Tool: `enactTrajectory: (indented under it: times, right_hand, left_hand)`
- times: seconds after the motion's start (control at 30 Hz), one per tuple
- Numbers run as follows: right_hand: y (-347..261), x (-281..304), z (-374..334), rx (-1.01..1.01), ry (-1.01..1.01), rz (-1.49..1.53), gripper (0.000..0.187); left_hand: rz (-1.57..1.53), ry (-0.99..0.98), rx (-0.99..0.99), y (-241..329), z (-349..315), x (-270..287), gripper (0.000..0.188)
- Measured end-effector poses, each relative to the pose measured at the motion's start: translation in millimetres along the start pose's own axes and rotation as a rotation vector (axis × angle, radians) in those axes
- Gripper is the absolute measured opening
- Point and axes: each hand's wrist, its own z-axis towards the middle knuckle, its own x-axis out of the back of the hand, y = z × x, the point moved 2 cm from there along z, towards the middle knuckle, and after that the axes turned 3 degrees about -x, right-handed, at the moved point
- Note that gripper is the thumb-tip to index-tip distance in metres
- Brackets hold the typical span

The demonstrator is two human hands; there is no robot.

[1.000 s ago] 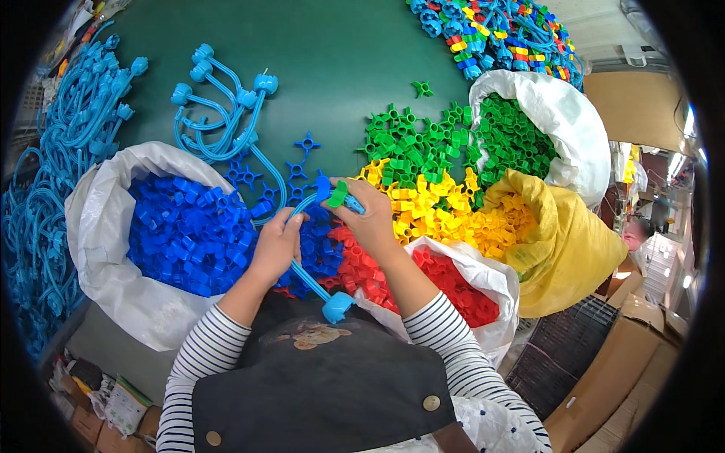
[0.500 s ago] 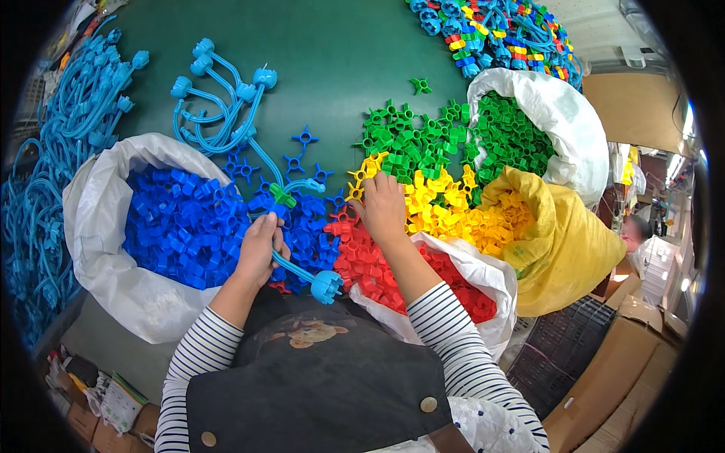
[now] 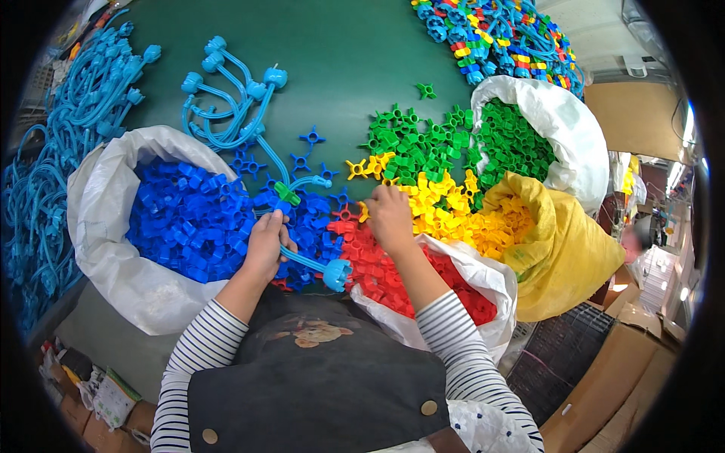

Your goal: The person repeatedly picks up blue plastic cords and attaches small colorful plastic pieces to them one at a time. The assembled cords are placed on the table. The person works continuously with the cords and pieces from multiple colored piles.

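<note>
My left hand [image 3: 266, 245] is closed round a light-blue tube [image 3: 302, 260] that ends in a scalloped blue cup [image 3: 337, 275] at its lower right. Just beyond my fingertips, a green pronged ring [image 3: 287, 193] sits on the tube. My right hand [image 3: 390, 219] is over the edge of the red pieces, its fingers pinched on a yellow pronged ring [image 3: 364, 212], which shows only in part. Loose blue rings [image 3: 302, 234] lie between my hands, and red ones [image 3: 366, 260] under my right wrist. Yellow rings [image 3: 430, 196] are heaped right of that hand.
White sacks hold blue rings [image 3: 189, 219], red rings [image 3: 468, 291] and green rings [image 3: 513, 140]; a yellow sack [image 3: 574, 249] holds yellow ones. Blue tubes [image 3: 98, 106] pile up at far left. Tubes strung with coloured rings [image 3: 498, 38] lie at the back right of the green table [image 3: 332, 53].
My right hand has drawn back slightly toward me from the near yellow rings, with a yellow ring at its fingertips. My left hand keeps its hold on the tube; the view has shifted slightly.
</note>
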Motion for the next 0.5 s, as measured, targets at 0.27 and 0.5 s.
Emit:
enactTrajectory:
  times: [0.27, 0.5]
  right_hand:
    - [-40.4, 29.4, 32.5, -0.196, 0.306, 0.729, 0.033]
    - [-57.6, 48.0, 67.3, -0.212, -0.084, 0.792, 0.041]
  left_hand:
    - [0.291, -0.07, -0.062, 13.2, -3.2, -20.0, 0.031]
    - [0.711, -0.001, -0.528, 45.9, -2.1, -22.5, 0.027]
